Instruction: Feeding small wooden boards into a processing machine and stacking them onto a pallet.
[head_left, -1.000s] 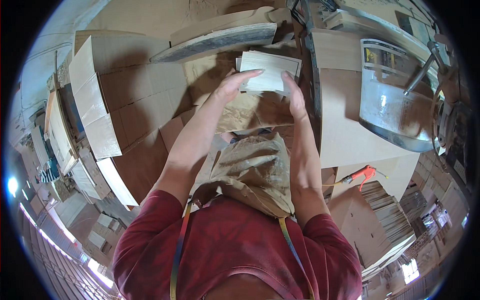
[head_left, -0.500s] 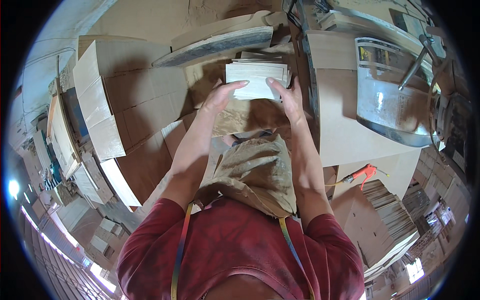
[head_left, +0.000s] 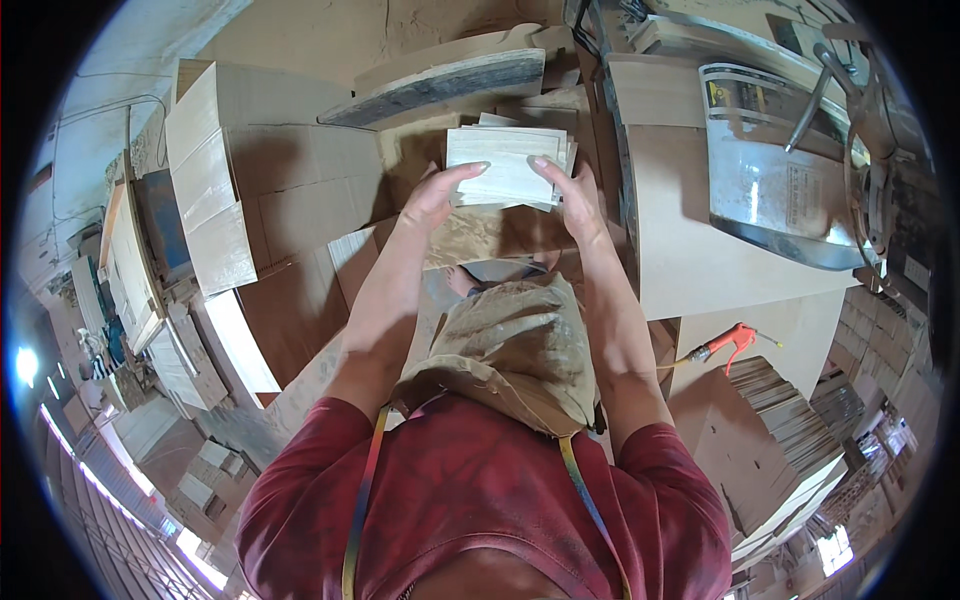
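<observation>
Between my two hands is a stack of pale, thin rectangular boards (head_left: 508, 165), its edges slightly uneven. My left hand (head_left: 432, 195) grips the stack's left side, the thumb lying on the top board and the fingers hidden beneath or behind. From the right side my right hand (head_left: 578, 198) holds it the same way, thumb on top. Below the stack is a dusty brown surface (head_left: 480, 236), and a few more pale pieces show just beyond the boards.
Large cardboard boxes (head_left: 310, 170) stand at the left. A curved dark-faced board (head_left: 440, 88) lies at the back. On the right are a transparent-sided bucket-like container (head_left: 775, 170), a red air blow gun (head_left: 730, 343) with a yellow hose, and a box packed with thin boards (head_left: 790, 410).
The stack's boards sit a little differently, with lower ones now sticking out at the bottom and right edges. Both hands keep their grip; the view has shifted slightly.
</observation>
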